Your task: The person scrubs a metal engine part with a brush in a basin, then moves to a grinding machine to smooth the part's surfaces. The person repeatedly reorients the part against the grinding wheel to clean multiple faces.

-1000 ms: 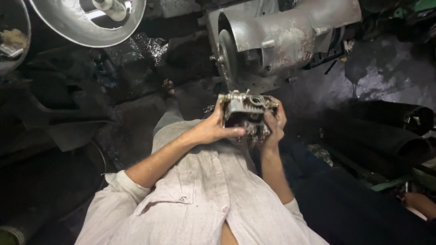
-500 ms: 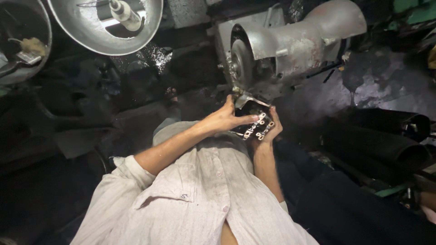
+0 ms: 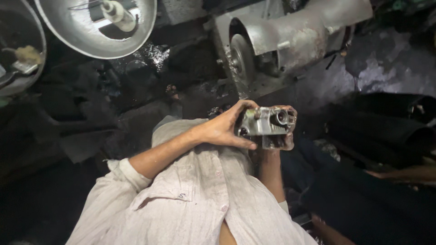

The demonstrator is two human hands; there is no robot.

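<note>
Both your hands grip one metal casting (image 3: 268, 127), grey and blocky with a round bore facing up, held just near the grinding wheel (image 3: 240, 59). Your left hand (image 3: 227, 129) wraps its left side, thumb under, fingers over the top. Your right hand (image 3: 284, 136) cups its right end from beneath. Far left hangs a round metal lamp shade (image 3: 86, 36).
</note>
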